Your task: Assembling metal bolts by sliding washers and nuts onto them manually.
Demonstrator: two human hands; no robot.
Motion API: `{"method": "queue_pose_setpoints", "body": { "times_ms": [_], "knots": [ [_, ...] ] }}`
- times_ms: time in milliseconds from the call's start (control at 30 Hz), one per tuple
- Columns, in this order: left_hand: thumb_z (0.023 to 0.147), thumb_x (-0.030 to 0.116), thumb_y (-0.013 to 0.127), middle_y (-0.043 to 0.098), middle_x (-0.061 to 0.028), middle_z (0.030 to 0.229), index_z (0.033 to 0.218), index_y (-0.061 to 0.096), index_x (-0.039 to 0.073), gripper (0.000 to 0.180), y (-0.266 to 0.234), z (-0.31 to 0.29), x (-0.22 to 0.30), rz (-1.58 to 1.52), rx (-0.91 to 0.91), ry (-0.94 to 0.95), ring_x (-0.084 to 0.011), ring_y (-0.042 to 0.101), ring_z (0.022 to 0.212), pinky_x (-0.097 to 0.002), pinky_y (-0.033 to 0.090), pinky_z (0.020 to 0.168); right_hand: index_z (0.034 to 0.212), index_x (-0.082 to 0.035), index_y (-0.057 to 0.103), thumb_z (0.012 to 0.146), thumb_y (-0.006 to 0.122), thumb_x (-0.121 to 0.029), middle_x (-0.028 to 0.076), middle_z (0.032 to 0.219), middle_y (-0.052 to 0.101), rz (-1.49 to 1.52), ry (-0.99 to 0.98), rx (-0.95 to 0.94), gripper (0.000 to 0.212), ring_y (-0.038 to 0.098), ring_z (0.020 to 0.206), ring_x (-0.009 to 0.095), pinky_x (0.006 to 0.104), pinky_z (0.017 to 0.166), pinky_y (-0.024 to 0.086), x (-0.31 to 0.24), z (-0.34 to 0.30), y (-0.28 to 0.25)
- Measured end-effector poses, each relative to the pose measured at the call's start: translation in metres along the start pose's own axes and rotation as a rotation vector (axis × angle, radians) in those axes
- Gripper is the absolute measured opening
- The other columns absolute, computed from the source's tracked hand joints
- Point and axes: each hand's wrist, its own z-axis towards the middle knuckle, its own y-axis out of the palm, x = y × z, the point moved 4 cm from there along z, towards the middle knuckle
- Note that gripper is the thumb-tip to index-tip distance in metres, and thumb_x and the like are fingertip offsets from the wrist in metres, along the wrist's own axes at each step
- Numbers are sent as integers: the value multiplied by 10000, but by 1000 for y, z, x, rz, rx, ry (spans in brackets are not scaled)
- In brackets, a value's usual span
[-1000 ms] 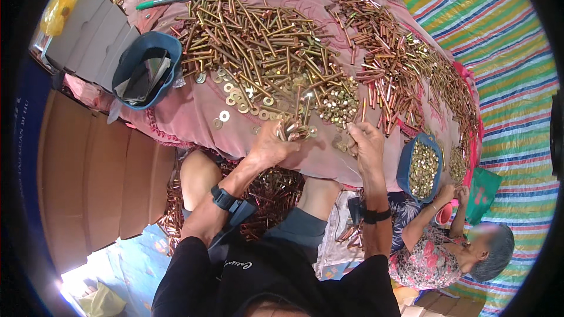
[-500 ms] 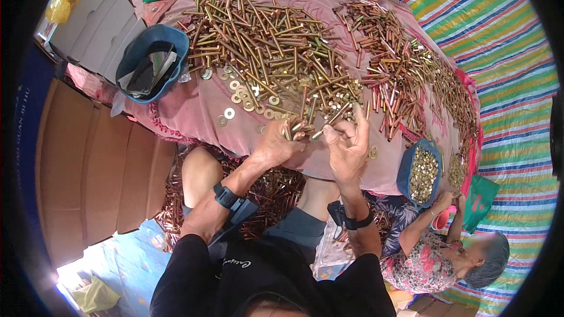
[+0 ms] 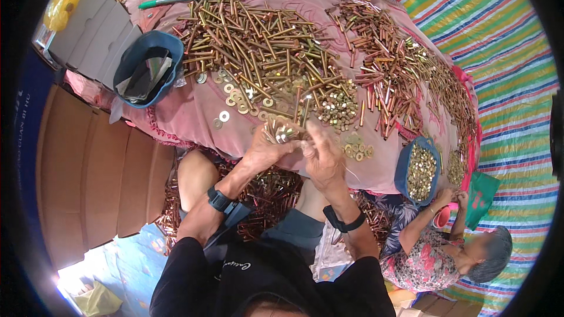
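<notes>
My left hand [image 3: 269,148] is closed round a bundle of bolts [image 3: 283,132], their pale ends fanned out at the top. Close against its fingertips is my right hand [image 3: 325,161], index finger raised and slightly blurred, thumb bent toward the bundle. What it pinches, if anything, is unclear. Just beyond its fingers a single bolt [image 3: 306,108] points away from me; whether a hand touches it I cannot tell. Past my hands lie a heap of long brass-coloured bolts [image 3: 252,35], loose nuts [image 3: 336,108] and flat washers [image 3: 238,97]. More washers [image 3: 357,147] lie right of my right hand.
A blue basin [image 3: 138,97] with dark things inside stands at the left, beside cardboard boxes [image 3: 100,164]. On the right are another bolt heap [image 3: 390,76] and a blue tub of nuts [image 3: 422,170]. A person [image 3: 437,255] sits there. Bolts [image 3: 264,199] also lie below the cloth's edge.
My right hand has moved left, up to my left hand; the bolt it held between its fingers is no longer plainly seen there. The washers it covered now show. My left hand keeps its bundle.
</notes>
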Motion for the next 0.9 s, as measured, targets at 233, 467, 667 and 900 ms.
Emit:
{"method": "queue_pose_setpoints", "body": {
  "times_ms": [233,467,667,900],
  "knots": [
    [851,-77,736,731,-54,985,1050,680,-13,217,0,-4,-3,30,9,-76,-109,662,915,-276,554,820,1264,-81,674,1001,646,-201,144,976,691,281,238,30,291,671,779,274,365,692,536,1,6,-6],
    [857,-109,703,716,-50,997,1109,632,2,285,3,-4,-4,3,-41,-35,-120,662,905,-279,547,836,1099,-62,720,912,737,-169,149,883,663,55,298,-155,216,661,762,322,412,677,507,53,22,21],
    [858,-98,732,718,-71,1023,1126,614,3,310,-3,-6,-9,-41,20,-45,-145,693,934,-298,576,852,1128,-91,707,868,738,-188,179,891,678,-144,205,-328,279,675,824,404,499,710,519,40,46,12],
    [891,-82,712,733,-72,1028,1104,629,-1,242,2,-5,-3,30,17,-87,-130,693,946,-283,578,849,939,-40,662,860,719,-176,171,815,657,-215,150,-339,168,659,751,422,537,678,503,42,37,15]
  ]
}}
